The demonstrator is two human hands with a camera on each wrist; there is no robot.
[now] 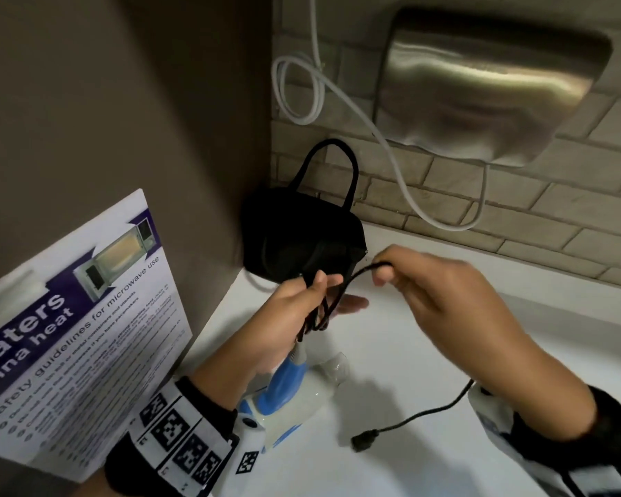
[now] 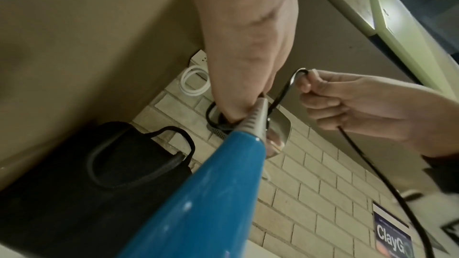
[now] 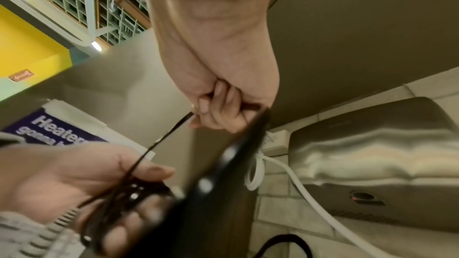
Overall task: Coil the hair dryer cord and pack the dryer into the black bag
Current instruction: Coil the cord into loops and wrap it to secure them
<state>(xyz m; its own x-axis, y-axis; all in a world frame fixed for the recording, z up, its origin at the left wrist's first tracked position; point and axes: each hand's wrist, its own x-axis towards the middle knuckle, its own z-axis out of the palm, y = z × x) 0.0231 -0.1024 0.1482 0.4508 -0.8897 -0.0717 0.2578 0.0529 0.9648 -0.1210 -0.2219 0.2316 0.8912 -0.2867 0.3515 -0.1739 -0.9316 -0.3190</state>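
Observation:
The blue and white hair dryer point(image 1: 284, 392) hangs below my left hand point(image 1: 302, 310), with its blue handle point(image 2: 206, 193) filling the left wrist view. That hand grips several loops of the black cord point(image 1: 318, 317) gathered at the handle's end. To the right, my right hand point(image 1: 402, 274) pinches the cord point(image 2: 285, 93) where it bends into a fresh loop. The rest of the cord trails down under my right forearm to the black plug point(image 1: 364, 439), which lies on the white counter point(image 1: 409, 353). The black bag point(image 1: 302, 238) stands in the corner behind my hands with its handle upright.
A steel hand dryer point(image 1: 481, 84) hangs on the brick wall at the upper right, and its white cable point(image 1: 391, 156) loops down toward the counter. A microwave safety poster point(image 1: 79, 335) leans at the left. A brown side wall point(image 1: 122, 102) closes off the left.

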